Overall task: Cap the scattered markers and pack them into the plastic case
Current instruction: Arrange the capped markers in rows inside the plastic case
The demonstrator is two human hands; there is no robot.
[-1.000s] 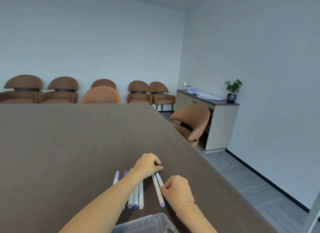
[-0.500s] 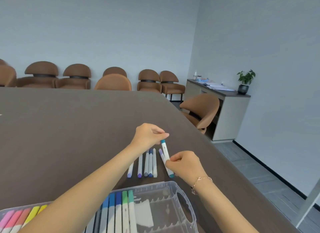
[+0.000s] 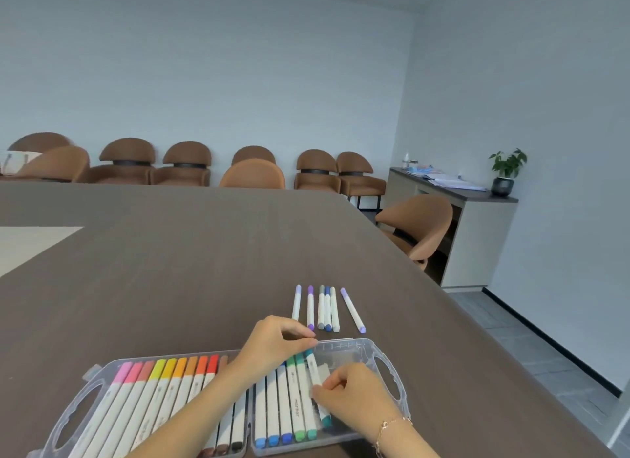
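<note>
Two hands work over a clear plastic case (image 3: 388, 352) lying open at the bottom centre of the frame on a dark brown table (image 3: 170, 270). The left hand (image 3: 272, 348), reaching in from the lower left, pinches the far, teal-capped end of a white teal marker (image 3: 315, 372) between thumb and fingertips, while the right hand (image 3: 354, 394), a thin bracelet (image 3: 392, 427) at its wrist, curls its fingers around the same marker's lower half. That marker lies over the right half of the case, its long axis running from near the case's far edge down toward the lower right, slightly slanted against its neighbours. Beside it, five capped markers in blues and greens (image 3: 284, 403) sit in a row, long axes running away from the viewer. In the left half, about nine pink-to-red markers (image 3: 163, 386) fan out in a row, with a few brown ones partly hidden by the left forearm. Just beyond the case, in the centre right of the frame, six loose markers (image 3: 327, 307) lie on the table: five nearly parallel, pointing away from the viewer, the sixth set apart to the right and angled toward the upper left. Brown chairs (image 3: 252, 171) line the far wall; a potted plant (image 3: 506, 171) stands on a sideboard (image 3: 477, 239) at upper right.
</note>
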